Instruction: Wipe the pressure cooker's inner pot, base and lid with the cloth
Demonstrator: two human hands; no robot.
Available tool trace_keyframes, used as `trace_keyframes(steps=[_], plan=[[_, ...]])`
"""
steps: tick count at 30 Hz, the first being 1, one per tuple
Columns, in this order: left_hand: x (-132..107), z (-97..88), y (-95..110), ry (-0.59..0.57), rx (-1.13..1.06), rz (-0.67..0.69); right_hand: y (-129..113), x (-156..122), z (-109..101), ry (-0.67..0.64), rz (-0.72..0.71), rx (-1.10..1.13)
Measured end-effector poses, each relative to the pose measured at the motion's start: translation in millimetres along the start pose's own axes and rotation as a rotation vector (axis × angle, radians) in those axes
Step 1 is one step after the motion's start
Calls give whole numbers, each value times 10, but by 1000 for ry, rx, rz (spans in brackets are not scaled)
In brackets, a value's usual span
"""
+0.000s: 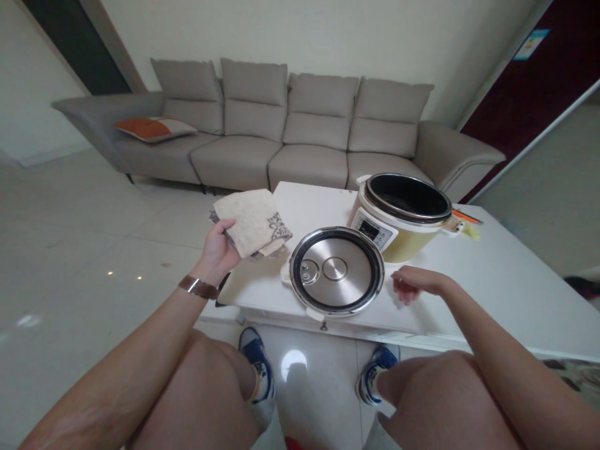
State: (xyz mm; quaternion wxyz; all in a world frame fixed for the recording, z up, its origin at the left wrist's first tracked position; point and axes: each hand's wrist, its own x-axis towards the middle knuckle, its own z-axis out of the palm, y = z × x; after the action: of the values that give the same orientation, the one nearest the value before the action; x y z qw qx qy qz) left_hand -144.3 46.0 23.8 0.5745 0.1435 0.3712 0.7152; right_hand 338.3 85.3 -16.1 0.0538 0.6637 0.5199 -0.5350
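My left hand (221, 249) is closed on a folded beige cloth (248, 219) with a dark floral pattern along its edge, held up by the table's left end. Right of it, the round lid (359, 270) of an electric pressure cooker lies with its metal inner side and dark sealing ring facing up. Just beyond the lid's right edge, my right hand (412, 284) hovers with its fingers curled in, slightly blurred, and nothing visible in them. Behind that hand stands the pressure cooker (405, 240), uncovered, with a dark inside and a control panel facing left.
The white table (506, 281) carries the cooker and lid and has a drawer knob (323, 325) in front. Behind the cooker's right side lie an orange and black item (466, 216) and something yellowish (471, 232). A grey sofa (312, 165) with an orange-white cushion (152, 128) stands beyond.
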Motion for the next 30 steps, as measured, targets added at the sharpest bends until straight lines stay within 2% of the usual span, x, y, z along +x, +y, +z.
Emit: trace_keyframes(steps=[1,3,6,8,9,11,14,18,24,28,30], plan=[[-38,46,-17,-32,-2,-28,13,-125,-51,42,-4,-95],[-105,155,-96,-109,15,-107,-43,-352,-40,75,-215,-47],[-200,346,-302,-240,84,-261,-299,-530,248,27,-567,363],[-273,473,-466,-337,142,-353,-510,-550,514,-14,-698,670],[-311,531,-546,-383,171,-388,-603,-548,631,-89,-723,801],[-381,637,-691,-450,224,-442,-735,-556,791,-302,-714,982],[-438,757,-852,-458,284,-525,-773,-617,851,-412,-713,1146],[-414,817,-971,-463,337,-609,-677,-669,850,-322,-645,1271],[-395,787,-1056,-493,425,-626,-632,-624,978,-255,-480,1316],[-307,761,-1014,-545,398,-550,-616,-631,882,-159,-551,1294],[-168,687,-949,-515,464,-430,-583,-654,772,-67,-596,1297]])
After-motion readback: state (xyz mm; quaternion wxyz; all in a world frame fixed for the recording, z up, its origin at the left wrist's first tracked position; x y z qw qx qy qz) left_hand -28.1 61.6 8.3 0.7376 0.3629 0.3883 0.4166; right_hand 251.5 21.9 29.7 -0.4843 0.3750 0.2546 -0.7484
